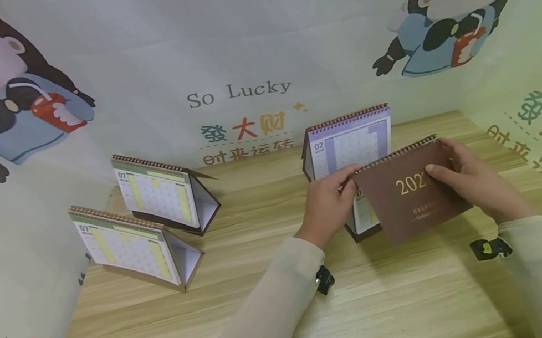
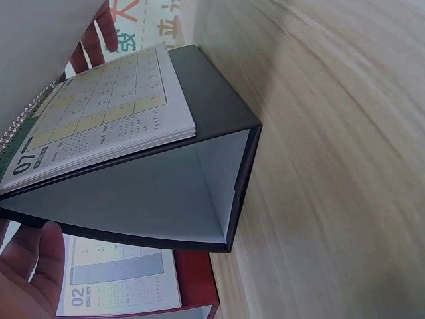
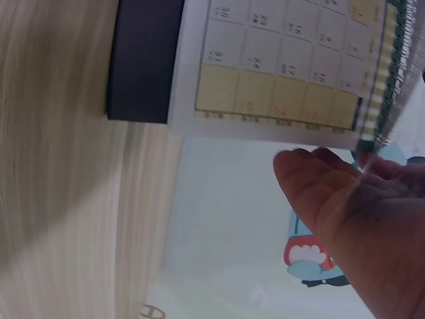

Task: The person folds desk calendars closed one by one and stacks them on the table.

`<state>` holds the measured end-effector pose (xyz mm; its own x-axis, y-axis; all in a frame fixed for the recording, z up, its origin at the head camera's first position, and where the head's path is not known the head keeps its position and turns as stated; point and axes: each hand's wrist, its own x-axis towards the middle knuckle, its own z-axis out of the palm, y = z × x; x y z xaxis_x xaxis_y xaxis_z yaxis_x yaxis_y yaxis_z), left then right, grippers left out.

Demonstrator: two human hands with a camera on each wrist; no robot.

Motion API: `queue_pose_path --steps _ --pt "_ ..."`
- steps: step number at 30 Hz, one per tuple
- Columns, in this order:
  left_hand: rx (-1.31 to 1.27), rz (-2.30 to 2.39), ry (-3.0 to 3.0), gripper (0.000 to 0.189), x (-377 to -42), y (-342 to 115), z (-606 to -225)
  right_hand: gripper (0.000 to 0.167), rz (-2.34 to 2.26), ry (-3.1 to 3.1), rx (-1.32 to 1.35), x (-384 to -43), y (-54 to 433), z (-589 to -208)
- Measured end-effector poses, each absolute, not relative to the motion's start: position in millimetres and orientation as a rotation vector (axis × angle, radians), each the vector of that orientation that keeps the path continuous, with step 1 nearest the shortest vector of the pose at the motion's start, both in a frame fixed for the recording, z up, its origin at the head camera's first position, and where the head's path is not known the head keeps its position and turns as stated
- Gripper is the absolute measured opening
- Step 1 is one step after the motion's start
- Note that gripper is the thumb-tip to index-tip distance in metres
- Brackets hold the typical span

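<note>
A desk calendar [image 2: 119,106] with a dark stand and a yellow-and-green 07 page stands at the table's right side. Its brown cover [image 1: 419,213] with gold lettering is raised in front of that page, hanging from the spiral binding. My left hand [image 1: 327,204] grips the calendar's upper left corner by the binding; in the left wrist view its fingers [image 2: 46,266] lie against the back panel. With the thumb on the front and fingers behind, my right hand [image 1: 478,181] holds the cover near its upper right corner.
Behind stands a purple 02 desk calendar [image 1: 350,137] with a red stand. Two more 07 desk calendars, one at the back [image 1: 159,198] and one nearer [image 1: 127,252], stand on the left of the wooden table [image 1: 265,292]. Printed cloth [image 1: 237,44] walls the back and sides.
</note>
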<state>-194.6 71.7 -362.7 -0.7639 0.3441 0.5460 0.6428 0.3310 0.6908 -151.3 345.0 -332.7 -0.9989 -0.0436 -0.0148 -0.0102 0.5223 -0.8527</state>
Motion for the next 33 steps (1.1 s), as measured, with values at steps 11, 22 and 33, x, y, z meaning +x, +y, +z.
queue_pose_path --steps 11,22,33 --pt "-0.905 -1.503 -2.400 0.032 -194 65 -369 0.082 -1.705 2.722 0.002 -170 335 -345" --pt "-0.968 -1.532 -2.558 0.040 -194 61 -371 0.031 -1.739 2.803 0.066 -178 336 -363" --pt "-1.046 -1.452 -2.601 0.047 -194 55 -376 0.020 -1.807 2.763 0.079 -183 334 -371"
